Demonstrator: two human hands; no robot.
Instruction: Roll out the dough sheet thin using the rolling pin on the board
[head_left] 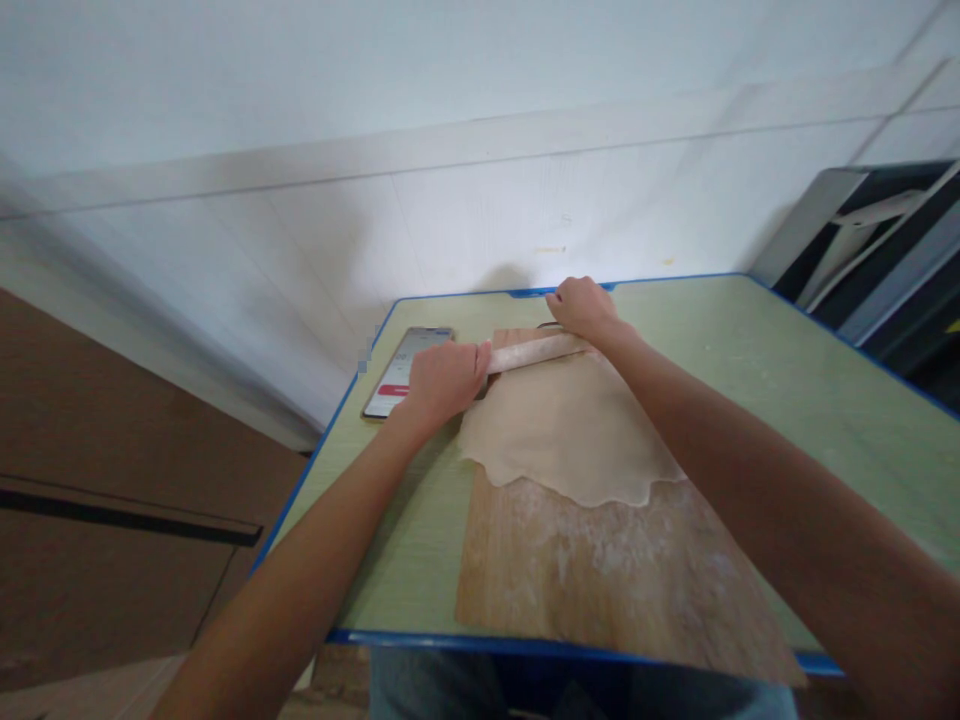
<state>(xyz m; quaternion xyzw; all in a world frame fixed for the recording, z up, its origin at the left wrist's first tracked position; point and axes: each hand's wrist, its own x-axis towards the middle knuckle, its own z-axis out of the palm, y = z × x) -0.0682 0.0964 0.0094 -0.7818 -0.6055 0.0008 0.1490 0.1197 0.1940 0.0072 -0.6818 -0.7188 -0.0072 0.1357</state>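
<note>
Centre frame, your left hand [450, 378] curls its fingers round the pale, floury cylindrical rolling pin [536, 353]; your right hand's [583, 305] fingers look curled, their grip unclear. Uneven pressure could tear the thin cream dough sheet [559, 425], overhanging the brown wooden board [555, 570] at left.

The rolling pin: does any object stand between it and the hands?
Nothing visible does. The left hand grips the left end of the rolling pin; the right hand is at the other end, its contact partly hidden. The phone lies farther left.
</note>
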